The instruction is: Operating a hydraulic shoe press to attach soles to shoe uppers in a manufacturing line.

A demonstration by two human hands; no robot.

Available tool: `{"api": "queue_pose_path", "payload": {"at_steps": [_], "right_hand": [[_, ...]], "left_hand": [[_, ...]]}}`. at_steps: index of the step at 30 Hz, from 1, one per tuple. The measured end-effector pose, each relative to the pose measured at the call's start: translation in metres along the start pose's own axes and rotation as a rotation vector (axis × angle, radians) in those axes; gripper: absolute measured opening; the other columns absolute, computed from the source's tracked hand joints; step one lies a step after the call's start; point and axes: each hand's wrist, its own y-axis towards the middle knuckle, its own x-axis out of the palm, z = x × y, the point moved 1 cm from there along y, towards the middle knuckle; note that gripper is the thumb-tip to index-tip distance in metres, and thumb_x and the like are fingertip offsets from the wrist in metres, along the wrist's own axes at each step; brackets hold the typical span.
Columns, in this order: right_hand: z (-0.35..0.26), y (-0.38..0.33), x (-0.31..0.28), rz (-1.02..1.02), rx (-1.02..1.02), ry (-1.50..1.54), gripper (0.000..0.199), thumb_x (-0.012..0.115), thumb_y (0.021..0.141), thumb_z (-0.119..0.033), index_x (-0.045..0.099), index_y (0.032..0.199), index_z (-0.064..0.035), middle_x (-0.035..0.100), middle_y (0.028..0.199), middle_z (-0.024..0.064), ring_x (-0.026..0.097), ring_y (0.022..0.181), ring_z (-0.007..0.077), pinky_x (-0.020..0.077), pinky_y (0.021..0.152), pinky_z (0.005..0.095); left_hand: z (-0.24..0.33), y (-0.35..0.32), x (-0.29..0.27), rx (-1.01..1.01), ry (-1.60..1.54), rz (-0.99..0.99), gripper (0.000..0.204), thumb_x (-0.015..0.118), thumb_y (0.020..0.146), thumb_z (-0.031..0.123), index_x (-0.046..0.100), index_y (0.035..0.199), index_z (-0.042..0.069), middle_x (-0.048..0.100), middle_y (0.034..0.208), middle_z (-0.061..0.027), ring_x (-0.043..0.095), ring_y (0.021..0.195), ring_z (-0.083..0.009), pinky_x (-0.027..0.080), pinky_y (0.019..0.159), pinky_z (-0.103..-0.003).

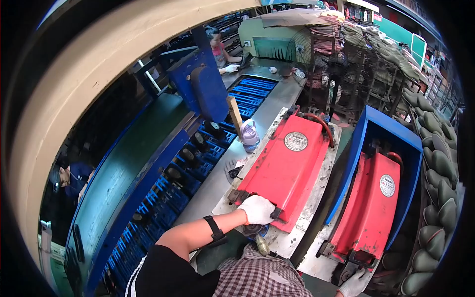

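Observation:
My left hand (258, 210), in a white glove, rests at the near end of a red machine cover (292, 163), its fingers curled over the black handle (276, 213). My right hand (354, 283), also gloved, is low at the near end of a second red cover (371, 198). It is by a black bracket (362, 257) and a round dark knob (348, 272); its fingertips are partly hidden. Both covers lie lowered on pale, stained bases (316, 270). The second cover sits partly under a blue metal hood (386, 127).
Left of the machines runs a metal counter (208, 198) beside a blue slatted conveyor (252, 94). A clear plastic jug (250, 136) stands there by a wooden stick (234, 115). Green-grey shoe-shaped pieces (440, 163) fill racks at right. One person (217, 49) works at the far end, another (74, 178) at left.

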Motion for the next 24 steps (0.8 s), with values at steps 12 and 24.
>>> {"api": "queue_pose_path", "payload": {"at_steps": [12, 24], "right_hand": [[-0.01, 0.005, -0.01, -0.031, 0.01, -0.004, 0.038, 0.063, 0.102, -0.032, 0.073, 0.134, -0.0146, 0.077, 0.113, 0.0133, 0.073, 0.087, 0.0336, 0.0579, 0.073, 0.0437], [-0.015, 0.001, -0.015, 0.02, 0.037, 0.056, 0.041, 0.061, 0.103, -0.032, 0.07, 0.142, -0.0236, 0.079, 0.114, 0.0089, 0.073, 0.08, 0.0306, 0.0579, 0.068, 0.0412]], "left_hand": [[0.001, 0.0, -0.001, -0.032, 0.02, -0.034, 0.03, 0.067, 0.085, 0.04, 0.078, 0.085, 0.012, 0.075, 0.083, -0.018, 0.075, 0.08, -0.0369, 0.059, 0.076, -0.048], [-0.002, 0.001, 0.007, -0.032, 0.006, 0.025, 0.033, 0.067, 0.084, 0.04, 0.077, 0.081, 0.009, 0.074, 0.08, -0.0202, 0.075, 0.079, -0.0384, 0.059, 0.075, -0.05]]}}
